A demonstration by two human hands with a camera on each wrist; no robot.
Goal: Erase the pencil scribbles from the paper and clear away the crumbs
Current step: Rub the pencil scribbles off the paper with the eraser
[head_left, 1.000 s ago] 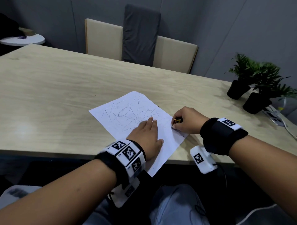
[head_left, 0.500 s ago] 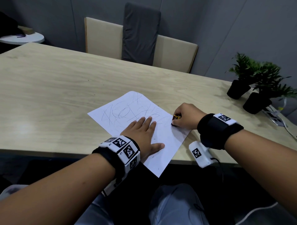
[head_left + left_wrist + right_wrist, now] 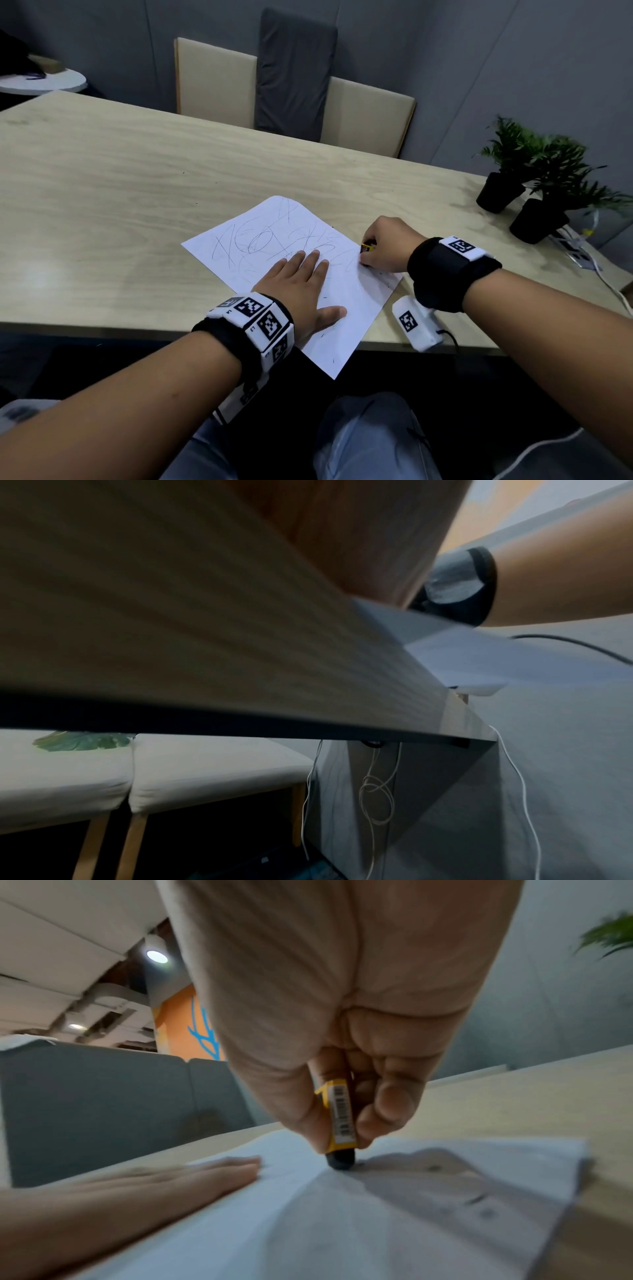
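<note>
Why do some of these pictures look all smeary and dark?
Left wrist view: dim and blurred, because the table edge sits right against the lens. Right wrist view: the eraser in the right hand is fairly sharp, but the paper and left hand smear. Head view: mostly clear, though the plants blur.

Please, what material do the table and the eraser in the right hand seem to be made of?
Table: probably wood or wood-look laminate, matt, with pale grain lines. Eraser: apparently dark rubber, dull, with a rounded tip; its yellow sleeve carries a printed barcode and looks like card or paper.
</note>
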